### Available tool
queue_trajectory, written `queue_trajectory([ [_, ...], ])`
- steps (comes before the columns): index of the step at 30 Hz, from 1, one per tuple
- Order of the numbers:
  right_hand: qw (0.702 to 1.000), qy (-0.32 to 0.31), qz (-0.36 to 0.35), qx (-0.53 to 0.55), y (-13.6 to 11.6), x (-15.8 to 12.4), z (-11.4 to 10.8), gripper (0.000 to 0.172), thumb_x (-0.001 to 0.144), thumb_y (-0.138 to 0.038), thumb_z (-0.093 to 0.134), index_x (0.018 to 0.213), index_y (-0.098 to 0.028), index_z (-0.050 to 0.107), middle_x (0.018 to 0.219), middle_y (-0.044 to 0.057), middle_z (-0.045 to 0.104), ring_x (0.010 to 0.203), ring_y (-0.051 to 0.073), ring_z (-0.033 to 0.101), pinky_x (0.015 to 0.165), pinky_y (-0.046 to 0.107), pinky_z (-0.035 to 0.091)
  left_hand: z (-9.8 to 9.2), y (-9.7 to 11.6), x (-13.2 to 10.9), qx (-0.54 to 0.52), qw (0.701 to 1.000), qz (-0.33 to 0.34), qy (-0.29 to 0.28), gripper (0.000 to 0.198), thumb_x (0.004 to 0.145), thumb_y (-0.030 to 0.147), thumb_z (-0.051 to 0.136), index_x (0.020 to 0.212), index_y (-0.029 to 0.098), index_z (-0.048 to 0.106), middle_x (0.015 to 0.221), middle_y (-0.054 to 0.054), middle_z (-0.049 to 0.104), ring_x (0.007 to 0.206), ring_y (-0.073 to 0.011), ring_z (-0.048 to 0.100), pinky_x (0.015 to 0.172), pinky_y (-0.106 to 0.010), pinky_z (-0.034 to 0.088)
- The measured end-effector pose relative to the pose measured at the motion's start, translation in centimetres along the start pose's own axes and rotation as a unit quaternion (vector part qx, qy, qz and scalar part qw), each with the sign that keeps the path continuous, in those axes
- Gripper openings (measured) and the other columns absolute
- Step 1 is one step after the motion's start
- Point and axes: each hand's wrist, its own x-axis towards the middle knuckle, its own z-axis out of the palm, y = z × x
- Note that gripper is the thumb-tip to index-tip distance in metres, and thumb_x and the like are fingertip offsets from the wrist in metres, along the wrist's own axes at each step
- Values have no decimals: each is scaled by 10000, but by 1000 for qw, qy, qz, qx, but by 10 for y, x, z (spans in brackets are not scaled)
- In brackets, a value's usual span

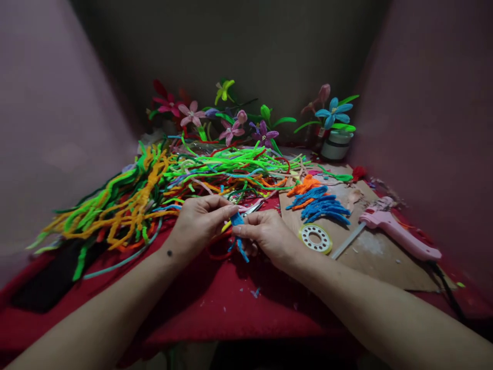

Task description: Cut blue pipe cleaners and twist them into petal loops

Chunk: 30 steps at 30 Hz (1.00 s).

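Note:
Between my two hands, just above the table's middle, is a blue pipe cleaner piece (237,220) with short ends hanging below. My left hand (202,218) pinches its upper end between thumb and fingertips. From the other side, my right hand (267,234) grips it lower down, fingers curled. Behind and below the hands lie scissors (254,207), with metal blades showing; red and yellow loops near them look like the handles, partly hidden. To the right, blue pipe cleaner petals (325,205) and orange petals (308,184) are heaped on a cardboard sheet (370,257).
Loose pipe cleaners (231,164) in many colours cover the table's back and left. A pink glue gun (400,231) and a tape spool (316,238) rest on the cardboard. Finished flowers stand along the back wall, a blue flower (333,113) beside a small jar (337,145).

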Motion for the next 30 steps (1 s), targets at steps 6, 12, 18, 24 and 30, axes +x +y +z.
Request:
queue_trajectory([
  [6,996,-42,5,81,7,5,-5,218,678,-297,646,577,-152,519,424,-39,537,321,66,444,321,178,270,-1,3,0,-10,999,34,25,238,764,370,547,665,155,575,496,50,464,440,-65,379,438,-183,301],
  [12,988,-11,-66,142,8,11,-9,244,655,-343,690,654,-125,581,500,-38,535,387,45,441,395,180,322,-11,0,4,-65,981,-85,-160,259,717,399,594,771,145,593,523,48,485,403,-48,348,417,-177,251],
  [18,992,71,-85,59,7,11,-6,291,681,-371,654,562,-143,518,438,-45,501,375,52,415,401,194,296,-7,-5,0,105,986,72,-110,222,764,319,516,649,150,603,547,15,517,491,-86,419,507,-209,316],
  [24,993,89,-76,7,3,8,-3,301,691,-369,616,524,-155,487,430,-39,495,364,53,407,382,191,281,0,-16,-8,354,890,287,22,205,779,269,500,623,189,607,567,-26,539,575,-136,468,586,-253,319],
  [30,988,99,-113,38,2,9,-9,295,694,-385,625,566,-161,481,476,-37,516,381,50,390,402,197,279,0,-9,-3,79,988,124,48,200,773,361,546,708,178,596,602,10,538,508,-86,441,500,-206,331],
])
